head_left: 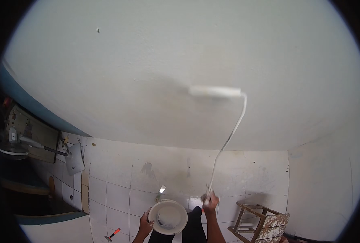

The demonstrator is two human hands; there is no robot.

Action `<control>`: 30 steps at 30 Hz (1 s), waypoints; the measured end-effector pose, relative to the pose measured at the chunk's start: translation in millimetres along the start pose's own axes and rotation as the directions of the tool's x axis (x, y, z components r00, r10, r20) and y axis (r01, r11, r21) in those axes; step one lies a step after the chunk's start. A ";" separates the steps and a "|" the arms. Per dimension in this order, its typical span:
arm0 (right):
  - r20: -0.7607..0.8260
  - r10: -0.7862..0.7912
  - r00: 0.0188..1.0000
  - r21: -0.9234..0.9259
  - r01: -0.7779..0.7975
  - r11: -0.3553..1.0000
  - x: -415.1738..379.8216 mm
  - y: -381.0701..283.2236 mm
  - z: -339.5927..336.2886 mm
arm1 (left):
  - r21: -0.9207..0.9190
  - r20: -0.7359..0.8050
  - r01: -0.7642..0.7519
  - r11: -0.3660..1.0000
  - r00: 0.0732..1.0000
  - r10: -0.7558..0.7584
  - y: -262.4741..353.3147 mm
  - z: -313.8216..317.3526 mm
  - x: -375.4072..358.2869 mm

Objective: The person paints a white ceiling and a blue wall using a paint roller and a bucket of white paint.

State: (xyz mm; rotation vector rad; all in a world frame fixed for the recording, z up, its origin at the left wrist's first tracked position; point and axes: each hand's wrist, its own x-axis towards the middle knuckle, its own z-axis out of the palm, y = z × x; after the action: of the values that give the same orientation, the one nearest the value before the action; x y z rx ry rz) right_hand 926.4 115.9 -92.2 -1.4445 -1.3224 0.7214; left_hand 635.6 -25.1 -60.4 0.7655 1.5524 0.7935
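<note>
My right hand [210, 201] is closed around the handle of a paint roller. The white sleeve of the paint roller [215, 91] is up against the pale wall [180, 48], slightly blurred, its long bent frame running down to my fist. At the lower middle, my left hand [146, 222] grips the side of a round whitish bucket [184, 210] held in front of my legs. Pale paint [169, 216] shows inside the bucket. Just beyond its rim lies a scraper with a shiny blade [161, 189], its handle partly hidden by the bucket.
A paint-spattered wooden stool [271, 227] lies tipped over on the right. On the tiled floor [115, 190] at lower left rests a tool with an orange-red handle [115, 232]. An electric fan [30, 141] is by the blue-edged doorway at left.
</note>
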 end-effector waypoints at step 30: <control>-0.014 -0.107 0.994 -0.024 0.106 0.994 62.0 7.1 28.9 | 0.016 0.011 -0.003 1.000 1.000 0.003 30.6 16.8 3.0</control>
State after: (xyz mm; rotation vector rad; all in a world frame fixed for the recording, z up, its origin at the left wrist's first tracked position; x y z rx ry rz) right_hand 916.4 183.9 -95.9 -1.3841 -1.3896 0.6258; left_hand 653.2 -4.4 -38.2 0.7831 1.5500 0.7791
